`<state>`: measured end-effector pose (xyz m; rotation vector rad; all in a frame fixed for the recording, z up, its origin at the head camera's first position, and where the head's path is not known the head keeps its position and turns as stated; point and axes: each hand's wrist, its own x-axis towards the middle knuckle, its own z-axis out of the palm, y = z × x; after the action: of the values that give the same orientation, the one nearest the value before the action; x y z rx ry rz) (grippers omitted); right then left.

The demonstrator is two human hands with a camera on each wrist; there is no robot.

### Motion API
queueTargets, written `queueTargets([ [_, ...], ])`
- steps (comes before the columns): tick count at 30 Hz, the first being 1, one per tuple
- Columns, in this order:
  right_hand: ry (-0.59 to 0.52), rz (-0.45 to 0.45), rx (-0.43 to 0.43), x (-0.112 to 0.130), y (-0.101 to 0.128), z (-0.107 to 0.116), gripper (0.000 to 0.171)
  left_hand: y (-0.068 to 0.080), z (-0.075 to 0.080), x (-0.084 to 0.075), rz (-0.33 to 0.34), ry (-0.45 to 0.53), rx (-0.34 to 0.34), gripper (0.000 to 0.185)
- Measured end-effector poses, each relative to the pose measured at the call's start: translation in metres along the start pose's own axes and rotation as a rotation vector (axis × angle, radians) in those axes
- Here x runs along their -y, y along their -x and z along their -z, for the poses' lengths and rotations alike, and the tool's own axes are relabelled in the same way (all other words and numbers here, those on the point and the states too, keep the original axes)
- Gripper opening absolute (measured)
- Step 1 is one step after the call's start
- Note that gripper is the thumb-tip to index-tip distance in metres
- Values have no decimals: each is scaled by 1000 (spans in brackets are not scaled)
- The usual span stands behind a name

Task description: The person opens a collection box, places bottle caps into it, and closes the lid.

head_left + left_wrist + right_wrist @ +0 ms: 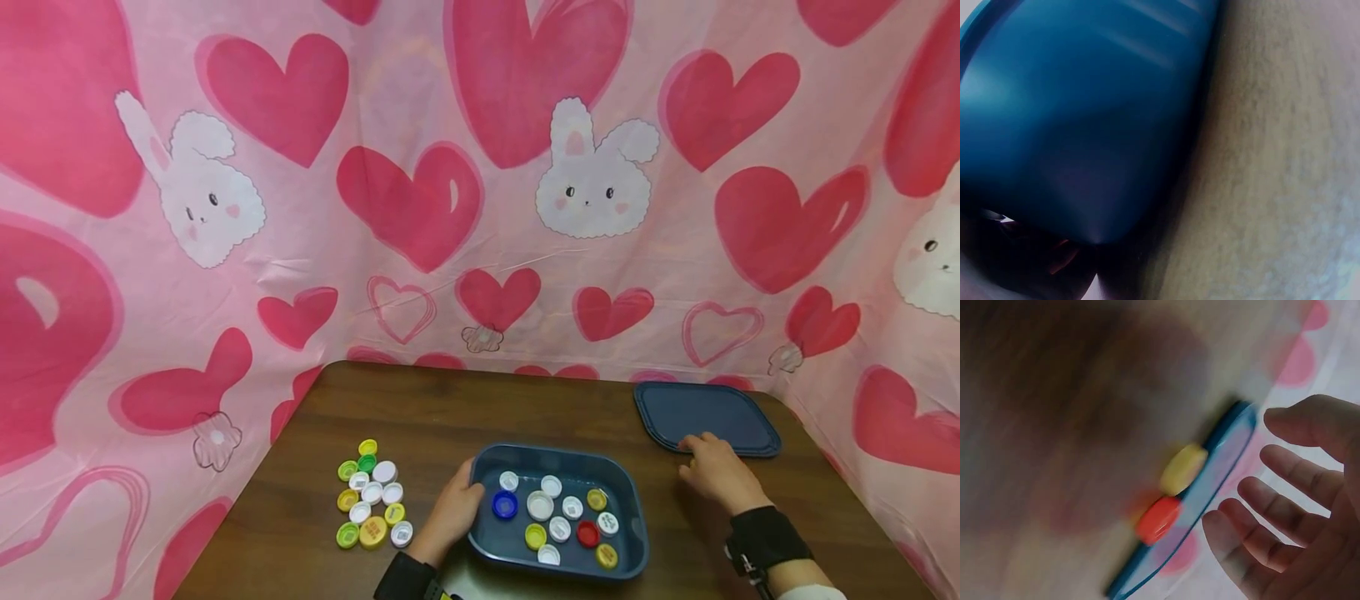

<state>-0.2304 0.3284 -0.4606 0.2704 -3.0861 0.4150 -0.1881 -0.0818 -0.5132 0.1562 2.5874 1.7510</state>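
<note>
Step in hand: we judge that we are reaching for the lid [705, 417] while steadying the tray [633, 533] of bottle caps — the right hand [718, 473] is at the lid's near edge, right of centre in the head view.
How to do it well: we should keep the tray flat so the caps inside [558, 517] do not slide, get our fingertips under the lid's rim instead of pressing on top, and lift it level.
Left hand: our left hand [452, 512] rests against the tray's left wall at lower centre, fingers curled over the rim — it grips the tray. The left wrist view shows only blue wall [1085, 112] against the brown table [1272, 156].
Right hand: fingers spread and relaxed in the right wrist view [1297, 506], holding nothing; whether the tips already touch the lid we cannot tell.
Lid: flat on the table at the right, well apart from the tray.
Loose caps: a cluster [369, 494] lies on the table at lower left, just beside the left hand.
</note>
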Motion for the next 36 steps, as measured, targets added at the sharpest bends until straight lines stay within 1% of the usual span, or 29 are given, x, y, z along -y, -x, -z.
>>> queueTargets([
  [4, 15, -22, -11, -19, 3, -2, 32, 1, 0, -1, 4, -5, -4, 52],
  [10, 3, -40, 12, -29, 2, -6, 30, 0, 0, 0, 1, -4, -14, 51],
  [17, 6, -30, 13, -34, -1, -10, 31, 0, -1, 2, -6, -4, -11, 52],
  [24, 26, 10, -31, -37, -4, -14, 28, 0, -1, 1, 8, 15, 0, 51],
  [29, 21, -4, -1, -37, -7, -15, 27, 0, -2, 1, 1, 14, -2, 50],
  [36, 13, -14, 28, -35, -10, -15, 26, 1, -1, 0, 8, 15, 5, 50],
])
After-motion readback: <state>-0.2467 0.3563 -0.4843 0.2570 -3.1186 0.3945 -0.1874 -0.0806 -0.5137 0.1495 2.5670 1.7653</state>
